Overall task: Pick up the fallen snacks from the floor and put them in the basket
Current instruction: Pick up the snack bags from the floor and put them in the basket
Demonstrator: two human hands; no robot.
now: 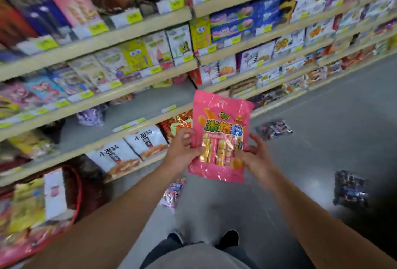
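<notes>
Grey shop floor [322, 139] beside long shelves [129, 30] packed with boxed and bagged snacks. At the centre, a pink snack bag [221, 137] held upright off the floor, long axis running up and away from the body. Gripped low on both edges — left hand [182, 152] with thumb across the front and fingers curled behind the left edge, right hand [253, 159] pinching the lower right corner in the same way. Both hands closed on it, neither free.

Outward from there: a red basket [77, 193] down at the far left, against the lowest shelf, already holding several packs. Lies well to the left of the bag and lower, so the coming carry looks like a swing leftward and down, with the left hand nearer the basket and likely to lead.

Still on the floor — a small pink-and-blue pack [173, 192] just below the held bag, a dark pack [274, 130] to the right, and another dark pack [350, 189] well out to the right, nearer the right hand. Print on those too blurred to read.
</notes>
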